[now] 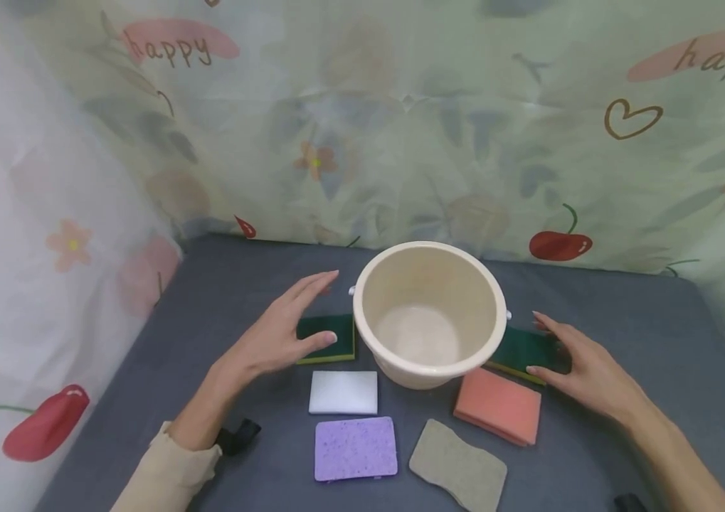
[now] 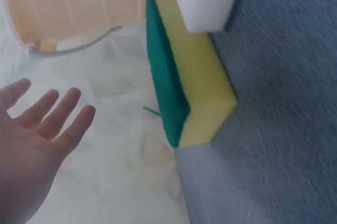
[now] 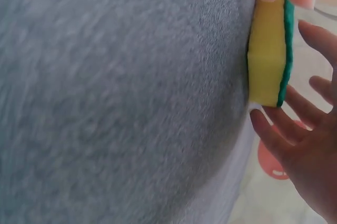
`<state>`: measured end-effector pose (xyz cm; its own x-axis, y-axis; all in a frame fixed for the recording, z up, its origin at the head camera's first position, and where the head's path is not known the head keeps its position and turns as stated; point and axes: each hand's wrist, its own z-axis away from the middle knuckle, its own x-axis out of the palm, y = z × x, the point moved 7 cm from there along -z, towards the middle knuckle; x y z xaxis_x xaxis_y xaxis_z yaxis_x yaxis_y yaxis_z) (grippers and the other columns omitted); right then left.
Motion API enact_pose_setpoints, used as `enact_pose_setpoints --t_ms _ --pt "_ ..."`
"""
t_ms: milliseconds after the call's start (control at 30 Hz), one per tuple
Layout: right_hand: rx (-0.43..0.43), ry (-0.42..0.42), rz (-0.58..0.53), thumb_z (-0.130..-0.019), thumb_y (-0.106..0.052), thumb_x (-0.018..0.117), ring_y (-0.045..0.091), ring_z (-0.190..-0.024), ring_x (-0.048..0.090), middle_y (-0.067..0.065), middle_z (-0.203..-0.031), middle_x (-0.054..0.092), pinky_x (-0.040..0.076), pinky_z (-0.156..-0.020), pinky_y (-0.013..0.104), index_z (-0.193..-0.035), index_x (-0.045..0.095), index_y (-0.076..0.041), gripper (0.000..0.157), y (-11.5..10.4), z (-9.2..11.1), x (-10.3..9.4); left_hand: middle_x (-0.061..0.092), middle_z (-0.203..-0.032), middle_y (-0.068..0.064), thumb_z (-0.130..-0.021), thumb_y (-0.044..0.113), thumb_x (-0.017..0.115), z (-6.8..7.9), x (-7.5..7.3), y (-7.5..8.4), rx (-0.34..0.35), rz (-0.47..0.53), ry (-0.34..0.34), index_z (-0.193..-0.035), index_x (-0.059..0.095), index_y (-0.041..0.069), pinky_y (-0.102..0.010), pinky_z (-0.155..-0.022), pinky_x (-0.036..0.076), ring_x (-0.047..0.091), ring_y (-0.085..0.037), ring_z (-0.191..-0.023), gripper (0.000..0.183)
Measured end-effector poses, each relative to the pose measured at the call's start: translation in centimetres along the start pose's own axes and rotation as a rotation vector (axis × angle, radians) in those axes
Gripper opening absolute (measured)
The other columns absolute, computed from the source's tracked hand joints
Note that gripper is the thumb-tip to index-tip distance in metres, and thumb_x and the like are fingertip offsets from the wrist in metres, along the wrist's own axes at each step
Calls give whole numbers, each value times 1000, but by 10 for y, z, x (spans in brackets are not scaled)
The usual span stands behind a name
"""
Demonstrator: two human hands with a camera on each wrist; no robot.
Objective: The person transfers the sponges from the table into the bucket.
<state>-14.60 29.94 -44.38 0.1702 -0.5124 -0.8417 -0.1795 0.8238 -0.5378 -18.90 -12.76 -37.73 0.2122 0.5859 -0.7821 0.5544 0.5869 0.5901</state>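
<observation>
Beside the cream bucket [image 1: 426,366], my left hand [image 1: 275,331] hovers over a green and yellow scouring sponge [image 1: 330,334], its fingers spread and holding nothing. The left wrist view shows that sponge [image 2: 197,71] lying green side up. On the bucket's other side, my right hand [image 1: 593,366] reaches over a second green and yellow sponge [image 1: 519,348], fingers parted around its outer end. In the right wrist view the fingertips are close to the end of this sponge [image 3: 267,56].
In front of the bucket lie a white sponge [image 1: 343,392], a purple sponge [image 1: 356,449], a coral sponge [image 1: 499,405] and a grey-beige wavy-edged sponge [image 1: 458,462]. A printed curtain [image 1: 400,142] hangs behind the grey table surface [image 1: 260,284]. The bucket's handle [image 2: 79,50] hangs at its side.
</observation>
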Motion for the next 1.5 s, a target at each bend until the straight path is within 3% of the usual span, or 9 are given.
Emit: enact_pose_setpoints --t_ms 167,367,500,633,800,1000,1300,1500 --pt "-1 -33 8 -83 -50 78 42 -121 50 23 -141 51 45 -95 64 -155 34 -9 94 -2 -4 5 35 -156 9 -91 54 66 -8 5 7 41 97 -13 -156 27 38 -44 -104 45 46 -15 -132 78" --pt "11 -53 11 -81 -53 78 41 -120 51 23 -141 50 47 -92 64 -154 37 -10 93 -2 -8 12 39 -153 9 -91 38 72 -15 9 13 107 183 -12 -156 32 29 -39 -104 46 46 -13 -131 77" --pt "9 -57 20 -81 -56 77 40 -118 50 24 -141 50 48 -90 62 -153 39 -10 93 -2 -10 15 40 -152 9 -90 27 75 -19 11 17 124 222 -8 -155 34 27 -40 -103 47 45 -13 -133 78" --pt "2 -59 32 -80 -57 77 39 -117 50 23 -138 51 49 -88 60 -151 42 -9 92 -2 -11 16 41 -152 8 -92 33 72 -23 16 20 128 284 -18 -155 35 26 -46 -102 47 43 -13 -135 74" --pt "3 -58 38 -80 -57 77 39 -116 51 23 -136 53 49 -88 60 -149 44 -7 91 -2 -12 15 43 -150 7 -92 43 70 -27 20 22 116 318 -17 -153 38 23 -44 -102 48 46 -12 -133 72" --pt "13 -65 39 -80 -59 76 40 -115 52 24 -135 53 49 -87 61 -147 45 -7 91 -3 -13 16 49 -144 5 -88 34 77 -30 20 25 81 311 33 -149 45 21 -34 -99 50 52 -11 -125 70" --pt "12 -50 61 -80 -57 77 40 -112 53 24 -134 52 50 -85 59 -145 48 -5 88 -5 -10 5 52 -138 1 -83 27 83 -32 21 26 46 368 76 -146 50 20 -47 -96 51 59 -15 -114 72" --pt "-17 -18 64 -80 -48 81 39 -108 53 22 -133 52 52 -80 55 -142 51 -4 82 -13 -11 -11 46 -142 3 -80 25 85 -33 19 25 0 389 55 -149 46 22 -37 -96 52 60 -17 -112 80"
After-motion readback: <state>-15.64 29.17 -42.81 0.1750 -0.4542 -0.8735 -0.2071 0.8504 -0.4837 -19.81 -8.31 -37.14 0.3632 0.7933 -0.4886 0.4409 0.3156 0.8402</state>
